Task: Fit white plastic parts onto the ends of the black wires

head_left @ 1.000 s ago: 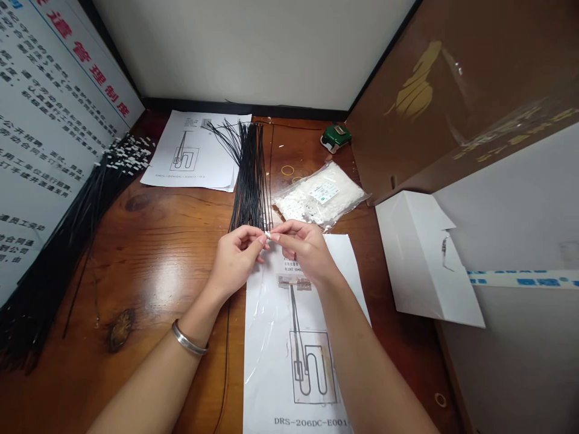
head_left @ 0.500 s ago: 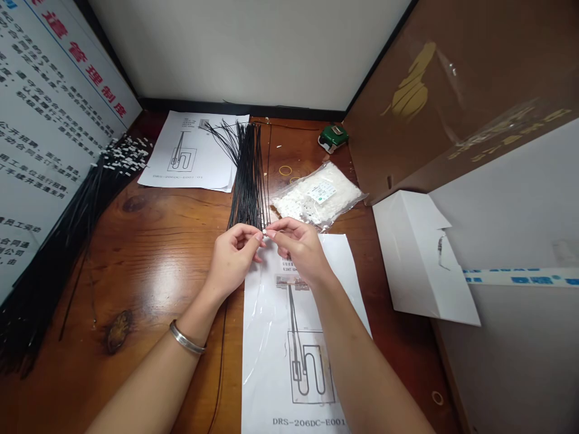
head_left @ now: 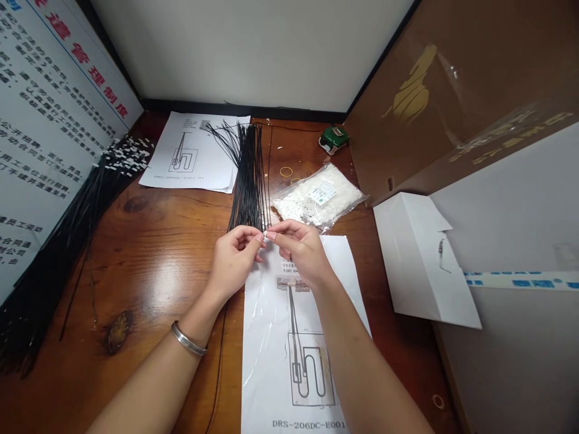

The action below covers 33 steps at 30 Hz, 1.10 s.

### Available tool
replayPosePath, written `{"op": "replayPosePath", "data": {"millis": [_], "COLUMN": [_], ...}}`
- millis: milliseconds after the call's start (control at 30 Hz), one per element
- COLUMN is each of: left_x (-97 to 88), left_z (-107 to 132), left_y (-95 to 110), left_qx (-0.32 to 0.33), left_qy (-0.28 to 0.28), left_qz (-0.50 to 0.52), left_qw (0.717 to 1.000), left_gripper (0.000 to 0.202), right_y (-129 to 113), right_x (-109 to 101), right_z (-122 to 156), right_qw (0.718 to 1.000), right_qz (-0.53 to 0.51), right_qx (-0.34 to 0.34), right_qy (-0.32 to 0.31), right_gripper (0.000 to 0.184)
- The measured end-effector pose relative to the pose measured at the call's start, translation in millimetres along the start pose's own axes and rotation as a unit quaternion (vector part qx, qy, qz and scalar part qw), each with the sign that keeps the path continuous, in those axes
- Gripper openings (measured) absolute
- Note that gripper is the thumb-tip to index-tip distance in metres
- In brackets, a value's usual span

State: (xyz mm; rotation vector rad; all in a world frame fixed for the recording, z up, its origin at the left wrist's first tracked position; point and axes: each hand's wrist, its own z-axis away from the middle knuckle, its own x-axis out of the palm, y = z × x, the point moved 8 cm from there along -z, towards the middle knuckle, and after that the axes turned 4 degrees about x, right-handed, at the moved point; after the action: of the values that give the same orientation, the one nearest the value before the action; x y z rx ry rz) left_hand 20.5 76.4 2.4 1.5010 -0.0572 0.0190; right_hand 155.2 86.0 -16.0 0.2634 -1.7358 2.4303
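My left hand (head_left: 238,256) and my right hand (head_left: 298,247) meet fingertip to fingertip at the near end of a bundle of black wires (head_left: 246,181). Between the pinched tips shows a small white connector (head_left: 265,234), mostly covered by fingers. My right thumb and forefinger close on it. The left thumb and forefinger are pinched against its other side, around a black wire (head_left: 220,355) that trails from under this hand toward the near edge; its end is hidden. Just beyond the right hand lies a clear bag of white connectors (head_left: 319,196).
A printed wiring drawing (head_left: 266,374) lies under my forearms, other drawings (head_left: 158,157) farther back. At left rests a large wire bundle with white ends (head_left: 63,253). A green tape measure (head_left: 333,138) sits at the back; a folded white card (head_left: 420,259) is at right, beside a brown box (head_left: 452,78).
Both hands stay pinched together at the same spot, with only slight finger movement around the white connector. The whole view has shifted very slightly.
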Motion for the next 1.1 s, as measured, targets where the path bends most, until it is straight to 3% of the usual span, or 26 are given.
{"op": "replayPosePath", "data": {"millis": [733,1100], "left_x": [-0.1,-2.4], "left_z": [1.5,0.2], "left_y": [-7.9,-10.8], "left_qx": [-0.040,-0.055], "left_qy": [-0.004,0.008], "left_qz": [0.034,0.049], "left_qw": [0.999,0.997], "left_gripper": [0.015,0.016], "right_y": [0.9,-0.6], "right_x": [-2.7,0.5], "right_z": [1.0,1.5], "right_qw": [1.000,0.999], "right_qz": [0.022,0.037], "right_qx": [0.020,-0.016], "right_qy": [0.001,0.007], "right_gripper": [0.014,0.012]}}
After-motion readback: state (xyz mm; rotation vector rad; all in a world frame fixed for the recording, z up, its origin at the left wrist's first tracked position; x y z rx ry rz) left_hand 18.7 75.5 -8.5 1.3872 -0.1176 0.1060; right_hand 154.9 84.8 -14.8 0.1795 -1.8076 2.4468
